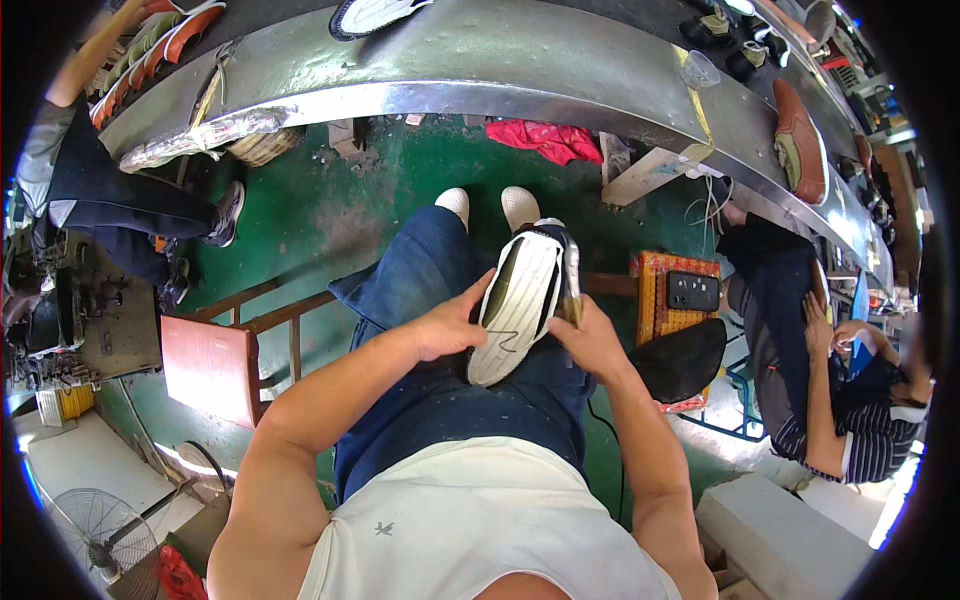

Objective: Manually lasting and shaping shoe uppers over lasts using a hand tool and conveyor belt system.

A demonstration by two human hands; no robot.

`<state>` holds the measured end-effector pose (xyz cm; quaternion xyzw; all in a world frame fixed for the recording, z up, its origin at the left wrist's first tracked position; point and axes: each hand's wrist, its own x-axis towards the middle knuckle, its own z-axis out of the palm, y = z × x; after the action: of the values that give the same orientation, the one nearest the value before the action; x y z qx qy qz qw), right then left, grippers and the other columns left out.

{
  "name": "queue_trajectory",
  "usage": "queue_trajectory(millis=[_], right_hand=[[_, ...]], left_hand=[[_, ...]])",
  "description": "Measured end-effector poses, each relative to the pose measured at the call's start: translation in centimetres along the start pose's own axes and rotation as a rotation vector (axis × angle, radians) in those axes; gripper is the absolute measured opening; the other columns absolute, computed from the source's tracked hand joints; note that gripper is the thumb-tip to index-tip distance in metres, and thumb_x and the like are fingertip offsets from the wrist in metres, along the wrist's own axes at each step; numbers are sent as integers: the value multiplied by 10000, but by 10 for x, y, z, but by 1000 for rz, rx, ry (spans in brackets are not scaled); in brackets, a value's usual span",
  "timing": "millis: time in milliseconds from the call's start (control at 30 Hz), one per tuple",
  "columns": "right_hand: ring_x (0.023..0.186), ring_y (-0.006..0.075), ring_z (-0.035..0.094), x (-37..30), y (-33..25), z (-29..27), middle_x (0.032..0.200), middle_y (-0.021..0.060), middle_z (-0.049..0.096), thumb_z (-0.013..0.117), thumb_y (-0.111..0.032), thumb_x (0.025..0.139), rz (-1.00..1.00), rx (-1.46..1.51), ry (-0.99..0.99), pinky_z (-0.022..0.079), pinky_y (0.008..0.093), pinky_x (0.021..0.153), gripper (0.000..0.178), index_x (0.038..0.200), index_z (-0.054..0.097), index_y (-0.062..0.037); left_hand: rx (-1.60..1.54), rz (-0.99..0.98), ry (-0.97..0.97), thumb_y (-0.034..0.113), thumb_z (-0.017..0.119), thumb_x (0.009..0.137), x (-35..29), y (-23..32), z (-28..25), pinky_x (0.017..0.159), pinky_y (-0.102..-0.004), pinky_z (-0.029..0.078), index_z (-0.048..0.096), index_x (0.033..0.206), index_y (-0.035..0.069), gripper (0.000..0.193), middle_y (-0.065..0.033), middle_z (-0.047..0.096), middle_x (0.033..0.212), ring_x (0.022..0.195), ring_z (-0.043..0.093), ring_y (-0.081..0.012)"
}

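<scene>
White-soled dark shoe [522, 300]: centre of the frame, over the lap, pale sole turned up; a dark wavy line marks its lower part.
Left hand [452, 326]: grasping the shoe's left edge.
Right hand [592, 338]: gripping the tan lower end of a narrow silver-coloured tool [572, 262] at the shoe's right edge; kind of tool cannot be told.
Dark blue denim trousers [405, 268]: beneath the shoe.
Orange-patterned seat [655, 325]: right of centre; bears a black rectangular handheld device [693, 292].
Reddish-brown square stool [209, 370]: left of the frame.
Crumpled red cloth [550, 140]: upper middle, below the bench edge.
Long grey metal bench [470, 60]: curves across the top; supports a rust-brown shoe [803, 145], upper right.
Co-worker in a striped shirt [880, 440]: right side.
</scene>
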<state>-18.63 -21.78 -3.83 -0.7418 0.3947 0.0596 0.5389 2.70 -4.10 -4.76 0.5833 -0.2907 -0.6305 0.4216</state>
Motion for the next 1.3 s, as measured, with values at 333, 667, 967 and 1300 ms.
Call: queue_trajectory(millis=[333,667,967,1300], right_hand=[[952,433,665,-64,-48,-23,1014,272,659,647,-203,931,-450,-717,-144,535,479,852,480,1321,538,55],[841,414,678,-54,-30,24,907,239,668,655,-213,926,-397,-646,-157,538,499,762,259,1022,559,7],[886,366,687,-35,-55,-4,941,167,651,687,-168,909,-674,-924,204,549,477,825,269,1061,545,2],[892,469,646,-15,-33,-49,902,261,672,635,-260,966,-30,-363,-311,492,509,768,278,1017,594,11]], left_hand=[[210,113,164,77,671,837,-10,-36,37,1237,-318,186,-20,1614,-28,1045,-244,247,1638,1531,245,-267],[-254,93,644,412,308,1122,27,-62,53,1178,-331,304,366,1536,-38,614,-212,444,1540,1437,413,-278],[271,265,714,267,399,1084,19,-43,51,1065,-437,458,475,1446,-59,494,-328,539,1398,1283,551,-451],[883,272,338,247,491,1038,16,-23,33,1029,-457,512,353,1587,252,566,-304,161,1633,1262,555,-495]])
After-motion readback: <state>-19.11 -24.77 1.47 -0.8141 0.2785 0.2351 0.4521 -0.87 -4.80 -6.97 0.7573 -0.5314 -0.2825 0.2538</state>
